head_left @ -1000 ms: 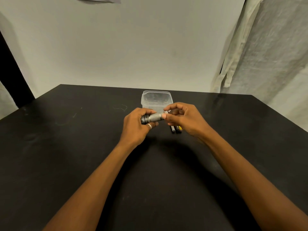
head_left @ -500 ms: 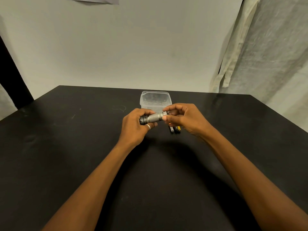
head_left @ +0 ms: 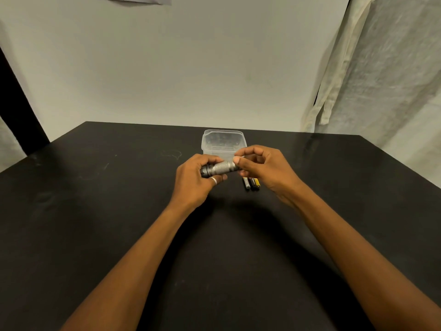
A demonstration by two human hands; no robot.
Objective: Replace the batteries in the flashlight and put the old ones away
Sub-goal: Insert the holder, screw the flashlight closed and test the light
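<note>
While the left hand (head_left: 194, 179) grips the flashlight (head_left: 220, 168) by its head, the right hand (head_left: 263, 168) pinches its tail end; batteries (head_left: 251, 183) lie on the worktop (head_left: 114, 211) at the flashlight's five o'clock, a clear tub (head_left: 223, 140) at twelve

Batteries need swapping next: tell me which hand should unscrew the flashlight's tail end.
Right, probably. The right hand pinches that end of the flashlight; the left hand grips the head end, steadying it.
</note>
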